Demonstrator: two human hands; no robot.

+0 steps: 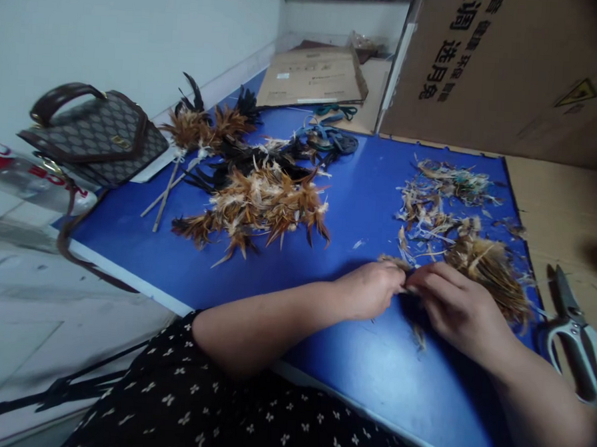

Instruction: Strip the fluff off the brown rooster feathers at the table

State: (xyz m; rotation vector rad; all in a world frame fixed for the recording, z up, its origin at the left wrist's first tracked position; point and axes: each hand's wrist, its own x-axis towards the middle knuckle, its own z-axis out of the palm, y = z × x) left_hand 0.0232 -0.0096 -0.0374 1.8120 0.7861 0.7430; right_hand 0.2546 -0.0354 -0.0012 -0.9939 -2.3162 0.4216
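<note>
— Head view: where are the hands?
— Left hand [370, 288] and right hand [457, 305] meet on the blue table [370, 187], fingers pinched together on a small tuft of brown feathers [401, 263].
— Around them?
— A loose straw-coloured feather heap [491, 270] just beside the right hand; steel scissors [575, 335] further right.

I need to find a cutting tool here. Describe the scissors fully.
The scissors lie flat at the right edge of the view, on brown cardboard just beside the blue table top. Their dark blades are shut and point away from the person; the pale, metallic-looking handle loops face the near side, partly cut off by the frame. Neither hand touches them; the right hand works on feathers nearby.
</note>
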